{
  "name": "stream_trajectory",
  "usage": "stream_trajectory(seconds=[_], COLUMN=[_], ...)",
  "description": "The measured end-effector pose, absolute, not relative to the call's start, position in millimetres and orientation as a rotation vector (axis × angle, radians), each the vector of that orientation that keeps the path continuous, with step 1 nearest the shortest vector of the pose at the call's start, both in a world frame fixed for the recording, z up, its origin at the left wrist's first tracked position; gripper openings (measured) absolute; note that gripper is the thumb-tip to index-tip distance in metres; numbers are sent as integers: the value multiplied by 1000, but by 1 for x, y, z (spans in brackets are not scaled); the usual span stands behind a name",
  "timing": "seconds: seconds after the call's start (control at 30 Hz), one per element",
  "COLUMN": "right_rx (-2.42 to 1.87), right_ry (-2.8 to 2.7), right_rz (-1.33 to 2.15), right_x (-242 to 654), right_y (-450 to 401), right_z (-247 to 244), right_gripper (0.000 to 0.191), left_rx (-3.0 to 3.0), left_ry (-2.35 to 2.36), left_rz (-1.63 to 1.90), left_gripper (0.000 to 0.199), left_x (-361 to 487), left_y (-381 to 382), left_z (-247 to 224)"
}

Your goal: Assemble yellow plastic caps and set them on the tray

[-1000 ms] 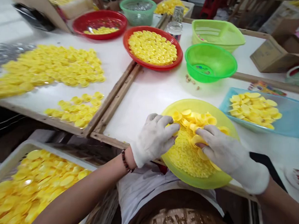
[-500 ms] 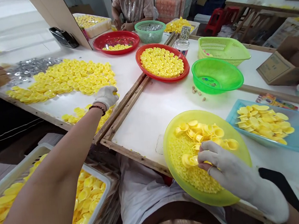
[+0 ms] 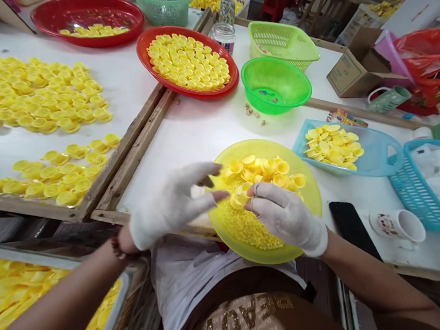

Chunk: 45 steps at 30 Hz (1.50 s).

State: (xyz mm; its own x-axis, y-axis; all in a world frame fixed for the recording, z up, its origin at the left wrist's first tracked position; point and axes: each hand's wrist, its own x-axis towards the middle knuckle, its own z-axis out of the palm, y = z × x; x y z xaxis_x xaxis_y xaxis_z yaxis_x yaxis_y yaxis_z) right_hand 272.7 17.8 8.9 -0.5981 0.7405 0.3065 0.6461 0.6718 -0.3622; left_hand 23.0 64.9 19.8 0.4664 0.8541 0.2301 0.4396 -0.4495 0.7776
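Note:
My left hand [image 3: 181, 200], in a white glove with bare fingertips, is blurred in front of the left rim of the yellow basin [image 3: 309, 204]. Its fingers and thumb are apart, with nothing seen between them. Over the basin, my gloved right hand [image 3: 283, 213] pinches a yellow cup-shaped piece [image 3: 239, 197] between thumb and fingers. Beneath it in the basin lie small pale-yellow bits [image 3: 252, 230] and, toward the back, a heap of yellow cup pieces [image 3: 258, 170].
Left are rows of yellow pieces [image 3: 38, 97] and a crate [image 3: 119, 313] of more. Behind stand a red tray [image 3: 140, 55] and a green bowl [image 3: 276, 83]. At right are a blue tray [image 3: 375, 149], a phone [image 3: 352, 228] and a white mug [image 3: 397, 225].
My left hand has come back from the yellow pieces on the left table to the basin, and its fingers have opened. The view has turned to the right. My right hand remains over the basin.

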Motion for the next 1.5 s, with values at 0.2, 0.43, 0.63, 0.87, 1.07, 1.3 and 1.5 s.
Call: stream_trajectory(seconds=[0.2,0.43,0.63,0.87,1.07,1.3,1.5], right_rx=[-1143,-1763,-1523,-1152,-1171,-1325,-1438], right_ry=[-2409,-2891,-2780,-2399,-2303,-2642,-2947], right_rz=[535,680,811,701,557,609,536], right_x=[283,265,263,282,278,298,286], right_y=[2,-10,12,13,12,0,3], right_z=[17,21,6,26,29,26,19], right_gripper=[25,33,22,13,26,8,8], left_rx=[2135,2103,1830,2135,2080,1936,1849], left_ry=[994,1034,1035,1008,948,942,964], left_rz=[840,903,851,869,852,918,892], left_gripper=[20,34,32,24,27,38,30], left_x=[37,40,48,59,70,63,63], left_y=[42,33,31,32,30,31,29], left_z=[2,-7,-8,-13,-17,-18,-8])
